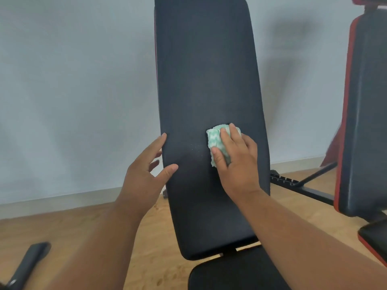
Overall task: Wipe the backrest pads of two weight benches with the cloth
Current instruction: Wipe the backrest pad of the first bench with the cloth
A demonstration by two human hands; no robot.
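My right hand (236, 162) presses the green-white cloth (217, 141) flat under its fingers on the black backrest pad (205, 80); left hand (146, 174) open, gripping pad's left edge.

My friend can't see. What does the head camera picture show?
A person's right hand presses a green-and-white cloth on a black, tilted bench backrest pad, while the left hand holds the pad's left edge. A second bench, trimmed red, stands at the right.

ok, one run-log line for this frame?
right hand: presses cloth on first backrest pad | left hand: grips pad's left edge | second bench pad: untouched, right
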